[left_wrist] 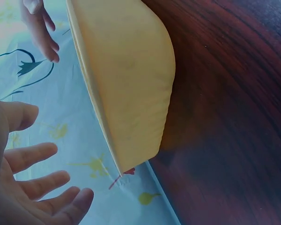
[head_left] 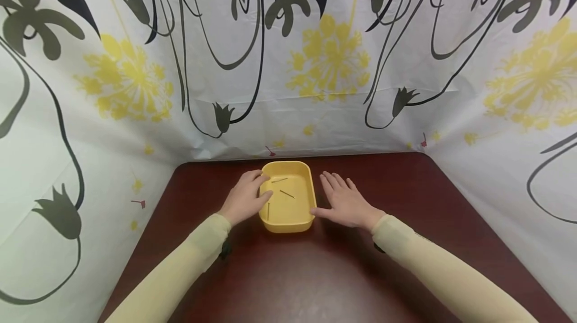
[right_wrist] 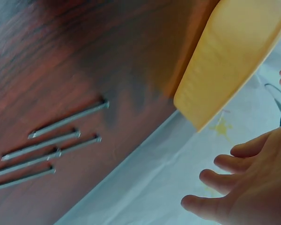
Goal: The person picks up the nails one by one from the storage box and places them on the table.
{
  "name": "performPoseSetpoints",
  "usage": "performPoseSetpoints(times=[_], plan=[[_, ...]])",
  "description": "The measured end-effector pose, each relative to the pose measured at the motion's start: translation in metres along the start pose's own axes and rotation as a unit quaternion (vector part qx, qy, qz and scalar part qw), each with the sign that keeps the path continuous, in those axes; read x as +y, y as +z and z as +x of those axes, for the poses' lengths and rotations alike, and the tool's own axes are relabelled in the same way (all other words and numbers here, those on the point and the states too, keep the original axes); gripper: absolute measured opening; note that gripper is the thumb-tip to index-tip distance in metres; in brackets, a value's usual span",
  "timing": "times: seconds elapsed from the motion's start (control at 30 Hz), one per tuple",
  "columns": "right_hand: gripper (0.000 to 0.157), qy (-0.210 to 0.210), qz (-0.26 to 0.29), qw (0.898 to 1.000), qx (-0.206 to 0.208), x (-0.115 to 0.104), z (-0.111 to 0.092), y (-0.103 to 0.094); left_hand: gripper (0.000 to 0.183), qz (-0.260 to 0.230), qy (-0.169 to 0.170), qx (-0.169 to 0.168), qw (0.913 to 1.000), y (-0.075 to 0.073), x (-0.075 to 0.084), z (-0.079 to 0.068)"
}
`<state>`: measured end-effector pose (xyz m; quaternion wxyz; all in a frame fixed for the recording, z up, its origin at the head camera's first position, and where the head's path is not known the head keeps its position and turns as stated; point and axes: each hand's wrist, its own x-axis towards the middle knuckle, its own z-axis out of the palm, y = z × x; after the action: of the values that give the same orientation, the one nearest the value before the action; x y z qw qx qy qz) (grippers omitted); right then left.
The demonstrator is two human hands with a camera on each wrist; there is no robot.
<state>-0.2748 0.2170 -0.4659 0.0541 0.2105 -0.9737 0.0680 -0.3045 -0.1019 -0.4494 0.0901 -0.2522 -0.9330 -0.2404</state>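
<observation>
A yellow plastic tray stands near the table's far edge, with three thin nails lying scattered inside it. Over its left rim is my left hand, fingers loosely bent and apart, holding nothing; the left wrist view shows these fingers spread beside the tray wall. To the right of the tray my right hand is stretched flat, its thumb overlapping the right rim. Several steel nails lie on the table in the right wrist view, near that hand; in the head view they are hidden.
The dark red wooden table has rounded far corners. A white curtain printed with flowers and stems hangs right behind the table and along both sides.
</observation>
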Motion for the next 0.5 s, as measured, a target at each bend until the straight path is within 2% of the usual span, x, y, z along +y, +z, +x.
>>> performPoseSetpoints(times=[0.07,0.17,0.33,0.43,0.5], plan=[[0.114,-0.004,-0.004,1.0,-0.004,-0.004,0.003,0.004,0.042,0.014,0.002,-0.01,0.9999,0.0,0.001,0.003],[0.117,-0.008,-0.01,1.0,-0.01,-0.009,0.006,0.008,0.033,0.052,0.01,-0.044,0.9977,0.003,0.002,0.008],[0.119,-0.006,-0.015,1.0,-0.014,-0.014,0.01,0.016,0.029,0.119,0.035,-0.12,0.985,0.011,0.003,0.017],[0.12,-0.003,-0.014,1.0,-0.013,-0.018,0.013,0.02,0.027,0.158,0.043,-0.133,0.9774,0.017,0.001,0.021],[0.12,0.0,-0.013,1.0,-0.013,-0.02,0.015,0.022,0.022,0.186,0.05,-0.124,0.9735,0.021,-0.001,0.024]])
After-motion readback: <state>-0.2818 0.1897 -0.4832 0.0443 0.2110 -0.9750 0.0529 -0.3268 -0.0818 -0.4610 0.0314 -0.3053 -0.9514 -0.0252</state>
